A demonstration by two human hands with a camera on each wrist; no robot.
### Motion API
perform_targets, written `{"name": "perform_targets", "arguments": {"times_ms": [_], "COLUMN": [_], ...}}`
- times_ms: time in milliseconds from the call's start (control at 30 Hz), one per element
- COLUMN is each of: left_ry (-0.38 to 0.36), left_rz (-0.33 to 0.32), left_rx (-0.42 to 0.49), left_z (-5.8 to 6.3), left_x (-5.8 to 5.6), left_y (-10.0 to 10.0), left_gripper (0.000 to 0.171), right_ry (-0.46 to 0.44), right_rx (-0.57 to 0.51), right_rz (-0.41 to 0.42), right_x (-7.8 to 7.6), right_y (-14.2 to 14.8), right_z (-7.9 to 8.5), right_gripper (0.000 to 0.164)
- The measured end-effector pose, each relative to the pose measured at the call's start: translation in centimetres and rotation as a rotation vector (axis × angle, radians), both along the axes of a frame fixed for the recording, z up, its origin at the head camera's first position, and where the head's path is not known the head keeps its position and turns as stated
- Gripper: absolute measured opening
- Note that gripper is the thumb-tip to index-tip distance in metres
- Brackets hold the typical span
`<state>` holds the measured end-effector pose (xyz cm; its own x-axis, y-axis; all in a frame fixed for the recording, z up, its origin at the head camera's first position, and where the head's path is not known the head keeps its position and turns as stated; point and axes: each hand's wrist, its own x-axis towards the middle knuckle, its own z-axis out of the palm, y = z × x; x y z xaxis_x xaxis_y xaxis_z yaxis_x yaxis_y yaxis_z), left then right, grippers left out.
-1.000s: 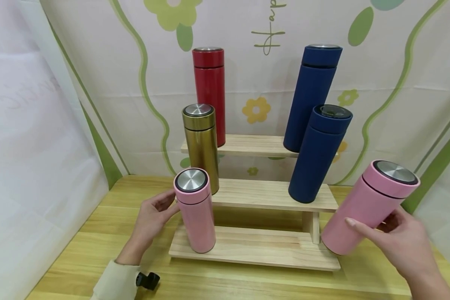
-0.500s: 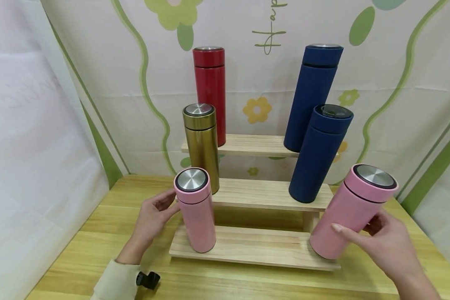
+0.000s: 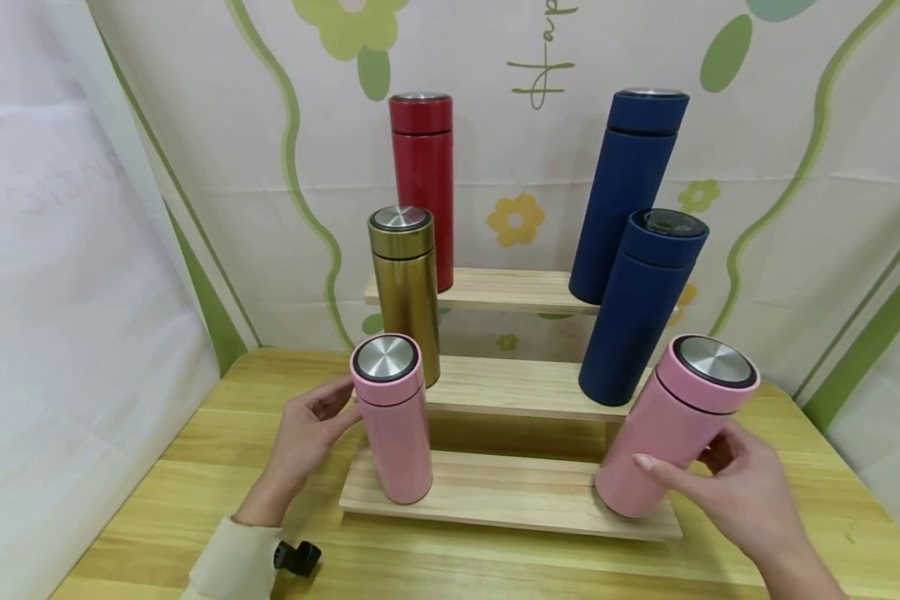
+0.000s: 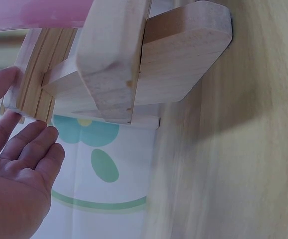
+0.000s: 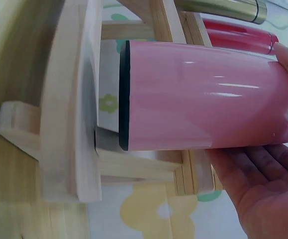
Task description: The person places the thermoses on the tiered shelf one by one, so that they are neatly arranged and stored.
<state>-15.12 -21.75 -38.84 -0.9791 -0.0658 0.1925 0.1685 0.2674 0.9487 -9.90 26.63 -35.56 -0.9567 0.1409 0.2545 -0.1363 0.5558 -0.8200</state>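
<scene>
My right hand (image 3: 742, 492) grips a pink thermos (image 3: 667, 425) with a silver-topped lid, thumb on the near side. In the right wrist view, a gap shows between the dark base of this held thermos (image 5: 203, 97) and the bottom step of the wooden stand (image 3: 517, 492). At the stand's left side, my left hand (image 3: 311, 429) pinches the end of a higher step between thumb and fingers, as the left wrist view shows (image 4: 22, 169). Another pink thermos (image 3: 397, 433) stands upright on the bottom step's left end, beside that hand.
A gold thermos (image 3: 405, 308) and a blue thermos (image 3: 637, 317) stand on the middle step. Behind them, a red thermos (image 3: 425, 183) and a second blue one (image 3: 622, 200) occupy the top step. A patterned cloth (image 3: 525, 150) hangs behind the wooden table (image 3: 195, 475).
My right hand has carried the pink thermos leftward, from beside the stand's right end to over the bottom step's right part. The left hand stays at the stand.
</scene>
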Motion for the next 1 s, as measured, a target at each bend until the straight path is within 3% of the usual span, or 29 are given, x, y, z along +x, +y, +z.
{"name": "perform_targets", "arguments": {"times_ms": [433, 1000], "left_ry": [0.000, 0.000], "left_rz": [0.005, 0.000], "left_rx": [-0.002, 0.000], "left_z": [-0.1, -0.2], "left_x": [-0.1, -0.1], "left_y": [0.0, -0.1], "left_gripper": [0.050, 0.051], "right_ry": [-0.057, -0.138], "right_rx": [-0.017, 0.043], "right_rz": [0.025, 0.032], "right_x": [-0.3, -0.5], "right_y": [-1.2, -1.8], "right_z": [-0.3, -0.4], "right_gripper": [0.061, 0.071]}}
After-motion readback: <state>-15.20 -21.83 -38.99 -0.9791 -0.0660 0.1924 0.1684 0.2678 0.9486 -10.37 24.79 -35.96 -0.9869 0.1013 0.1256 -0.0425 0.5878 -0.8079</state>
